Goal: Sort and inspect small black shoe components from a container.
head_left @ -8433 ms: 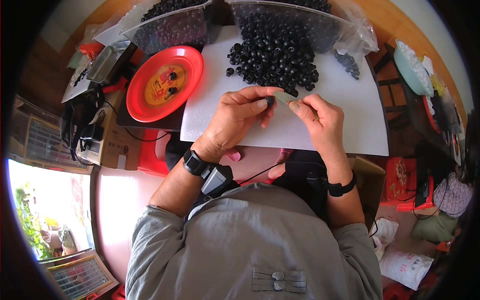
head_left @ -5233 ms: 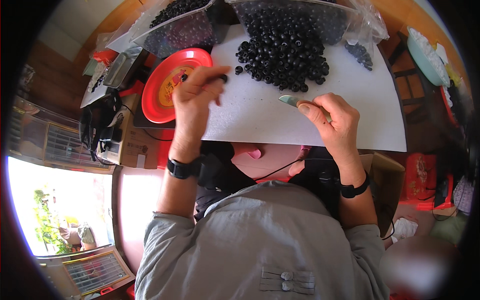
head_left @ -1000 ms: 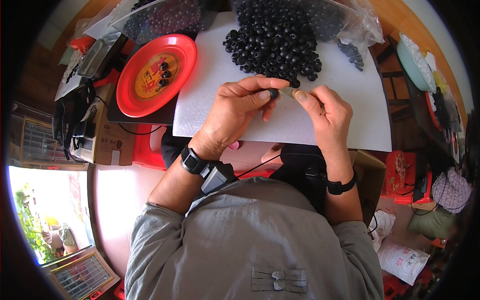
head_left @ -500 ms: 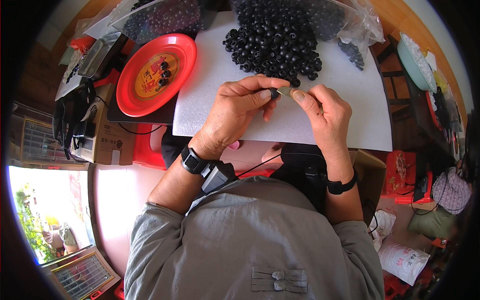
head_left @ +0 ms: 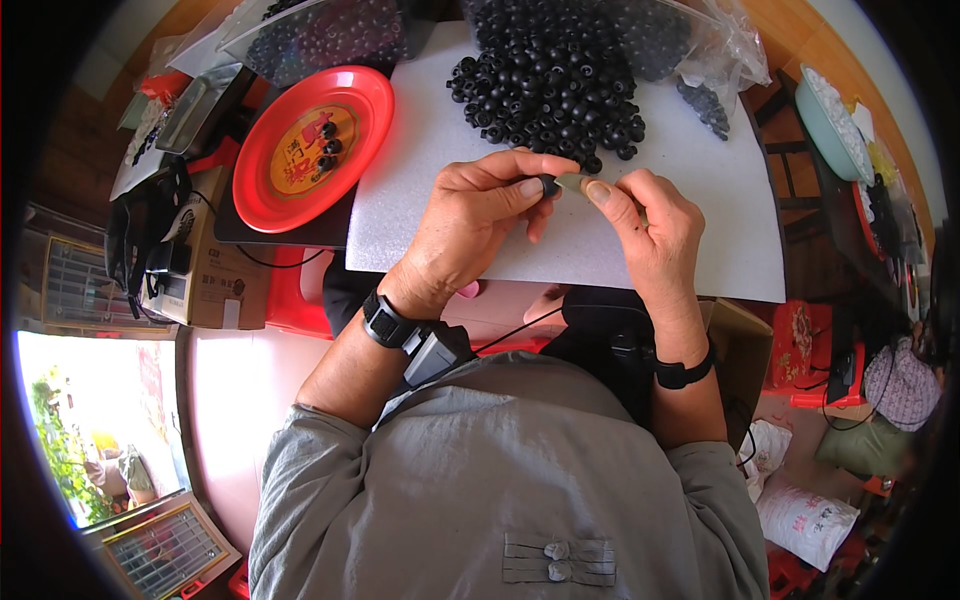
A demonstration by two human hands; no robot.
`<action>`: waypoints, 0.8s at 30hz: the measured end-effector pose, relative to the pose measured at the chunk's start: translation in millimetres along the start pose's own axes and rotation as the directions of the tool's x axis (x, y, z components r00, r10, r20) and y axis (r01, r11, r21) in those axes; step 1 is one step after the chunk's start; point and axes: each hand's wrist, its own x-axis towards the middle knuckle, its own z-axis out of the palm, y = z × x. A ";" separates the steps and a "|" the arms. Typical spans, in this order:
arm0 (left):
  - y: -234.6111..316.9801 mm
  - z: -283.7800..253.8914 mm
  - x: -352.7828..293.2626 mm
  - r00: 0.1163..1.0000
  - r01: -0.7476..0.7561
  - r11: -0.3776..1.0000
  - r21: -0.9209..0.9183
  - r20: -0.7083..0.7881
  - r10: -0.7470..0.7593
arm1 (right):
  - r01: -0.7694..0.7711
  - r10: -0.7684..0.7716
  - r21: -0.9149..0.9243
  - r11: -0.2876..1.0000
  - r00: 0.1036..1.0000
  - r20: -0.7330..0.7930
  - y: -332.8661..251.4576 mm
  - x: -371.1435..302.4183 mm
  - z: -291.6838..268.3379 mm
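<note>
My left hand pinches a small round black piece, like a bead with a hole, between thumb and forefinger. Against it rests the tip of a small flat blade, which my right hand grips between thumb and fingers; the rest of the tool is hidden in that hand. Both hands are held over a white foam sheet. Just beyond them lies a heap of the same black pieces. On the left, a red plate carries several more of them.
Clear plastic bags of black pieces stand along the far edge. At the right is a pale green basin of white stuff. A cardboard box sits at the left. A cable runs below my wrists.
My right hand has barely shifted; the flat blade shows a slightly different face against the black piece. My left hand stays in place.
</note>
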 end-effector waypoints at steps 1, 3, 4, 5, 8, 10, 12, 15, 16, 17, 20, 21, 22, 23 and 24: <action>0.0 -0.2 -0.3 1.000 0.000 1.000 0.000 0.000 0.000 | 0.010 -0.010 0.000 1.000 1.000 0.001 -0.1 -0.1 0.3; 0.1 -0.4 -0.4 1.000 0.002 1.000 0.004 -0.008 -0.002 | 0.020 -0.020 0.001 1.000 1.000 0.002 -0.4 0.1 0.4; 0.2 -0.5 -0.6 1.000 0.003 1.000 0.005 -0.008 -0.003 | 0.035 -0.035 -0.010 0.999 0.999 0.005 -0.6 0.2 0.4; 0.5 -0.4 -0.1 1.000 0.009 1.000 0.002 -0.013 -0.009 | 0.050 -0.050 -0.020 0.999 0.999 0.007 -0.4 0.6 0.3; -0.2 -0.4 0.5 1.000 0.018 1.000 -0.013 -0.022 -0.018 | 0.067 -0.067 -0.043 0.997 0.998 0.013 0.6 0.8 0.3; -0.7 0.5 0.2 1.000 0.016 1.000 -0.025 -0.023 -0.016 | 0.084 -0.084 -0.050 0.995 0.996 0.006 0.6 0.1 -0.5; 0.8 1.3 0.4 1.000 0.007 1.000 -0.021 -0.029 -0.008 | 0.096 -0.096 -0.049 0.994 0.995 0.006 1.9 1.2 0.9; 1.5 3.2 1.0 0.998 0.019 1.000 -0.007 -0.054 -0.019 | 0.142 -0.142 -0.023 0.990 0.990 -0.004 3.1 1.6 2.8; 2.2 4.4 1.8 0.998 0.020 1.000 -0.008 -0.053 -0.020 | 0.226 -0.225 -0.088 0.970 0.974 0.023 2.0 1.4 3.2; 3.8 5.6 1.9 0.998 0.034 0.999 0.007 -0.062 -0.033 | 0.309 -0.305 -0.147 0.939 0.951 0.055 0.7 0.7 3.5; 2.3 -1.6 1.4 0.999 0.048 0.999 -0.006 -0.025 -0.048 | 0.068 -0.063 0.116 0.991 0.997 -0.051 1.0 -4.0 1.0; 1.3 -4.3 1.2 0.999 0.049 0.998 -0.035 0.021 -0.048 | 0.068 -0.063 0.115 0.991 0.997 -0.052 0.3 -3.8 0.6; 0.6 -4.9 1.3 0.999 0.049 0.998 -0.035 0.023 -0.048 | 0.018 -0.012 0.101 0.995 0.998 -0.057 -0.8 -3.2 0.1; 0.3 -5.0 1.2 0.999 0.038 0.999 -0.039 0.027 -0.037 | -0.033 0.039 0.089 0.995 0.997 -0.062 -1.5 -3.1 0.5; 0.5 -5.0 1.2 0.999 0.026 0.999 -0.042 0.030 -0.025 | -0.034 0.040 0.090 0.995 0.997 -0.063 -2.0 -2.8 1.4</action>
